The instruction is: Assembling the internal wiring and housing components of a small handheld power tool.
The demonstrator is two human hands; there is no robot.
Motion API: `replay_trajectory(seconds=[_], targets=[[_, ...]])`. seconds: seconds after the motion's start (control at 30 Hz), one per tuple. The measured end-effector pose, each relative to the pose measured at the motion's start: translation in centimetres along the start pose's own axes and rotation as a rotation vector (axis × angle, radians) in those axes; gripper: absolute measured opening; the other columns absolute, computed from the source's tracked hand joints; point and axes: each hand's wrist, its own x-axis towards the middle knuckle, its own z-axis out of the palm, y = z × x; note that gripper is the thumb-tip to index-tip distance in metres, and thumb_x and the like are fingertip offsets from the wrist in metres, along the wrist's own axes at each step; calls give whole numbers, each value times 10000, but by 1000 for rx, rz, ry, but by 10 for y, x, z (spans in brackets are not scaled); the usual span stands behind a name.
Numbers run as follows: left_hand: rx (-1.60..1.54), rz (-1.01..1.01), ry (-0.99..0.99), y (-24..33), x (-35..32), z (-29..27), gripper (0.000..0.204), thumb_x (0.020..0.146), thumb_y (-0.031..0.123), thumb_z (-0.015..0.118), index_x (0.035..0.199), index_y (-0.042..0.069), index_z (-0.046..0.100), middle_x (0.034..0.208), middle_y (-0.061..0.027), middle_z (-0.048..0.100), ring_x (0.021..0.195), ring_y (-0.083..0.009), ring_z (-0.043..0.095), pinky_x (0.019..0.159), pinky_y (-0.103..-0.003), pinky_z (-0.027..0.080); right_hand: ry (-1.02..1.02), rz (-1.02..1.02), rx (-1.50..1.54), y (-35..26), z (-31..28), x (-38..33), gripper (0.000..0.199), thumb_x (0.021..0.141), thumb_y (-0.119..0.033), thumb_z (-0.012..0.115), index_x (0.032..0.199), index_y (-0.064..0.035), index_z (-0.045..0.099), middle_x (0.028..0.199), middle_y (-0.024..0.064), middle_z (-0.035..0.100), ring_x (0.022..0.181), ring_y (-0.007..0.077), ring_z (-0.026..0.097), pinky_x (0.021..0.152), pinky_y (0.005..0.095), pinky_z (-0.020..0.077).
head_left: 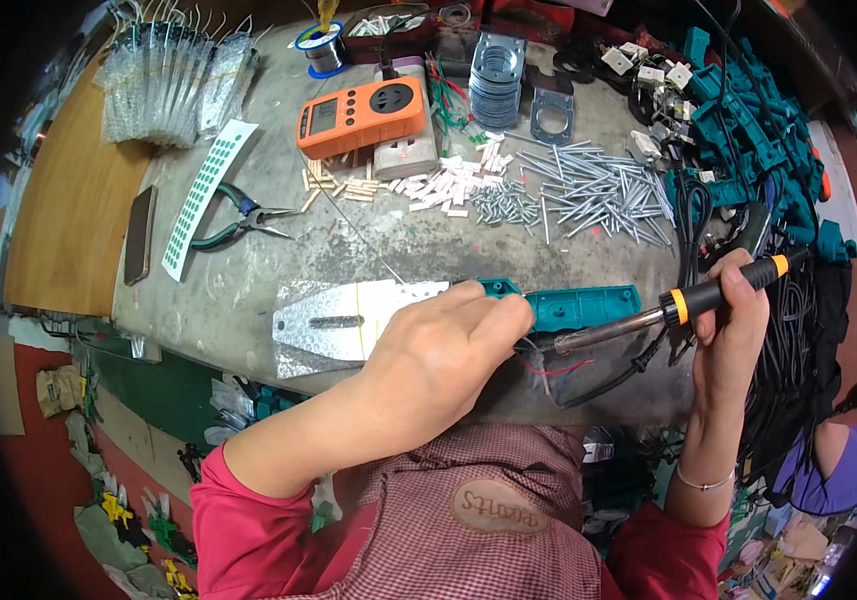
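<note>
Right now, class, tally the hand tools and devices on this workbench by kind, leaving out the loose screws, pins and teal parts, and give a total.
Soldering iron, in the right hand: 1
Pliers: 1
Orange meter: 1
Solder spool: 1
Dark phone: 1
Total: 5

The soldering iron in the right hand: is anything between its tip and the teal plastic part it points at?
Nothing separate shows in the way. The soldering iron reaches leftward under the teal plastic part, but its tip is hidden behind the left hand, which rests on that part. The right hand holds the iron's handle.
</note>
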Motion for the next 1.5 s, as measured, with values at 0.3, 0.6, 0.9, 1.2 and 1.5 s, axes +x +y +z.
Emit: replay_trajectory(seconds=[0.3,0.6,0.9,1.2,1.5], targets=[[52,24,26,2,2,-16,240,676,-55,702,871,38,597,759,-86,563,697,-280,568,597,-380,462,15,6,-7,-1,-1,1,227,929,-248,582,793,-79,518,617,-48,441,440,8,375,411,160,258],[20,43,97,8,7,-25,286,637,-109,717,880,37,686,796,-82,639,720,-251,607,634,-359,473,94,-12,9,-8,-11,-1,198,905,-227,588,806,-63,538,643,-38,449,446,10,363,410,161,253],[-95,76,-23,17,23,7,254,649,-78,733,862,25,643,751,-92,609,678,-286,577,590,-375,455,79,-199,-109,-40,-18,-18,247,868,-253,639,791,-52,517,640,-21,460,422,14,338,396,168,264],[-84,51,-46,9,28,20,273,683,-61,734,892,42,593,740,-79,613,668,-281,579,588,-381,461,126,-216,-141,-40,-15,-18,247,870,-263,628,798,-63,501,635,-30,451,429,11,334,398,169,251],[-108,99,-17,8,28,21,280,697,-52,734,906,38,569,748,-82,616,652,-289,581,571,-384,459,99,-237,-179,-39,-16,-17,276,869,-286,631,806,-57,489,675,-14,458,459,10,325,416,166,244]])
